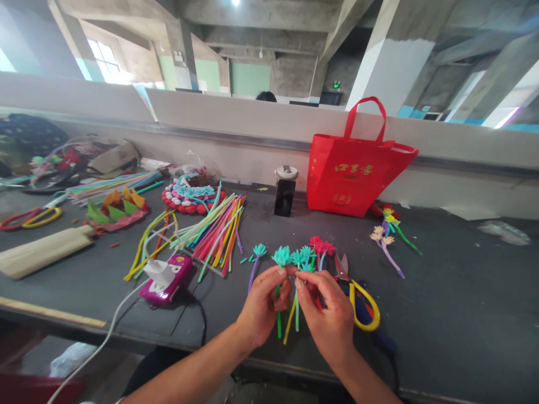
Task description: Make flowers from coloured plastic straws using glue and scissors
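My left hand (268,292) pinches a turquoise pipe-cleaner flower (282,256) just below its head, and the flower's green stem hangs under the fingers. Close beside it, my right hand (326,300) has its thumb and forefinger pressed together; whatever lies between those fingertips is too small to tell. More turquoise flowers (304,257) and red flowers (322,246) lie on the dark table behind the hands. A turquoise flower with a purple stem (259,251) rests to the left. Scissors with yellow handles (365,308) lie just right of my right hand, their blades partly apart.
Colourful pipe cleaners (223,233) are heaped left of centre, near a purple power socket (168,280) with a white plug and cable. A phone (285,197) leans upright at the back beside a red bag (357,174). Finished-looking flowers (384,238) lie at right.
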Demonstrator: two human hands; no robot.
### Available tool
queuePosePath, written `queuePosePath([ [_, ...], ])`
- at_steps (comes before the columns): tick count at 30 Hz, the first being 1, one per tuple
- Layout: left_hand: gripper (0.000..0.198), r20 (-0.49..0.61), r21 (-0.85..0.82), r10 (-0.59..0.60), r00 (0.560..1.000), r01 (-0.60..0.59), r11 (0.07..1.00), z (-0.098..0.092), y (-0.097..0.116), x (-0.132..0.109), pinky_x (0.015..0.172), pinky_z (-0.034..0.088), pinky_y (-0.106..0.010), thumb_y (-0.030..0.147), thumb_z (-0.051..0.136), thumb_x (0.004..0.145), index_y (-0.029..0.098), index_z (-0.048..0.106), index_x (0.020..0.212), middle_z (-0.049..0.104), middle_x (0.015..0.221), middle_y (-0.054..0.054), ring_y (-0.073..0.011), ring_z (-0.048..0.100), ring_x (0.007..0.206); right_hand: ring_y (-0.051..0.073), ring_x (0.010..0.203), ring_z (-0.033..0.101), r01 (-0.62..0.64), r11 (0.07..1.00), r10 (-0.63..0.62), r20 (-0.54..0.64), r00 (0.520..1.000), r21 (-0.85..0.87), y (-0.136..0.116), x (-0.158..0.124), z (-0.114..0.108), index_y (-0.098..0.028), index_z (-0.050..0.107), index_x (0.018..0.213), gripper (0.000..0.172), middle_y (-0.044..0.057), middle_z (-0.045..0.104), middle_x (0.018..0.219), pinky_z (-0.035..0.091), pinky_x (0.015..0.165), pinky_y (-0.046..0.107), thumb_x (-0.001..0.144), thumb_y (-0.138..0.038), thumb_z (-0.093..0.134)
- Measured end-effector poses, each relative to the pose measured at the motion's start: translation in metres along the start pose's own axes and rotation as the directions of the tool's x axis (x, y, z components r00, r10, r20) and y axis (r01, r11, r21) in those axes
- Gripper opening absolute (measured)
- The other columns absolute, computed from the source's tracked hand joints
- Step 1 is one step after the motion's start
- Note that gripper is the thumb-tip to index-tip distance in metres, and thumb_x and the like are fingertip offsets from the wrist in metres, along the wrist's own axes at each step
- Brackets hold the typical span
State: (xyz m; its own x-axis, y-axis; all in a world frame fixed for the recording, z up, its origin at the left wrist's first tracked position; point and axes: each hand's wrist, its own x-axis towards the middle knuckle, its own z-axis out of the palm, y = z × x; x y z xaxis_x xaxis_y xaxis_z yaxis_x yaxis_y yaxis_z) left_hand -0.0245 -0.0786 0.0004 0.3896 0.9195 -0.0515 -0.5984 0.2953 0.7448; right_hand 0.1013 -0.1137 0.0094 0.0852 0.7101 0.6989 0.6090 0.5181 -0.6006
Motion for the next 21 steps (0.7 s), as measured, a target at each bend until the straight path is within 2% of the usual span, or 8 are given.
queuePosePath([
  [2,0.024,0.002,0.016,0.001,1.000,-0.001,1.000,0.001,0.001,-0.001,0.047,0.015,-0.025,0.035,0.060,0.088,0.012,0.066,0.091,0.038,0.053,0.006,-0.0079,0.026,0.048,0.012,0.069,0.063,0.009,1.000,-0.009,0.002,1.000,0.018,0.000,0.000,0.000,-0.020,0.069,0.099,0.013,0.002,0.069,0.086,0.052,0.064,0.022,0.094,-0.015,0.058],
  [8,0.033,0.034,0.124,0.051,0.998,-0.055,0.991,0.005,0.011,-0.003,0.048,0.021,-0.025,0.039,0.055,0.091,0.011,0.068,0.101,0.040,0.055,0.005,-0.0090,0.029,0.050,0.013,0.073,0.064,0.052,0.998,-0.050,-0.061,0.997,0.032,-0.002,0.001,-0.001,-0.019,0.067,0.103,0.015,0.003,0.067,0.087,0.052,0.065,0.023,0.094,-0.014,0.056],
  [11,0.034,0.032,0.199,0.110,0.993,-0.115,0.973,0.011,0.019,-0.003,0.052,0.027,-0.024,0.041,0.053,0.091,0.012,0.068,0.103,0.046,0.062,0.003,-0.0096,0.036,0.055,0.014,0.075,0.063,0.035,0.999,-0.033,-0.069,0.997,0.033,0.001,-0.001,0.001,-0.019,0.065,0.109,0.017,0.003,0.066,0.088,0.053,0.066,0.024,0.095,-0.018,0.055],
  [14,0.037,-0.001,0.275,0.138,0.990,-0.132,0.952,0.021,0.027,-0.003,0.052,0.029,-0.022,0.046,0.053,0.091,0.014,0.068,0.100,0.048,0.068,0.002,-0.0098,0.039,0.060,0.016,0.080,0.065,0.013,0.999,-0.010,-0.076,0.997,0.041,0.004,-0.005,0.009,-0.019,0.063,0.115,0.022,0.004,0.067,0.092,0.055,0.070,0.027,0.096,-0.024,0.056],
  [18,0.039,-0.067,0.334,0.165,0.984,-0.134,0.933,0.036,0.035,-0.006,0.054,0.031,-0.020,0.054,0.061,0.086,0.016,0.067,0.093,0.038,0.066,0.006,-0.0086,0.036,0.059,0.018,0.088,0.067,-0.039,0.995,0.046,-0.086,0.995,0.087,0.002,-0.008,0.021,-0.020,0.059,0.122,0.027,0.007,0.069,0.105,0.057,0.075,0.030,0.097,-0.028,0.053],
  [21,0.043,-0.067,0.341,0.212,0.975,-0.177,0.923,0.041,0.039,-0.007,0.051,0.028,-0.020,0.058,0.060,0.085,0.016,0.067,0.094,0.031,0.063,0.007,-0.0083,0.031,0.055,0.018,0.086,0.067,-0.064,0.991,0.075,-0.086,0.993,0.118,-0.008,-0.001,0.022,-0.020,0.059,0.122,0.028,0.007,0.069,0.104,0.057,0.074,0.031,0.097,-0.031,0.051],
])
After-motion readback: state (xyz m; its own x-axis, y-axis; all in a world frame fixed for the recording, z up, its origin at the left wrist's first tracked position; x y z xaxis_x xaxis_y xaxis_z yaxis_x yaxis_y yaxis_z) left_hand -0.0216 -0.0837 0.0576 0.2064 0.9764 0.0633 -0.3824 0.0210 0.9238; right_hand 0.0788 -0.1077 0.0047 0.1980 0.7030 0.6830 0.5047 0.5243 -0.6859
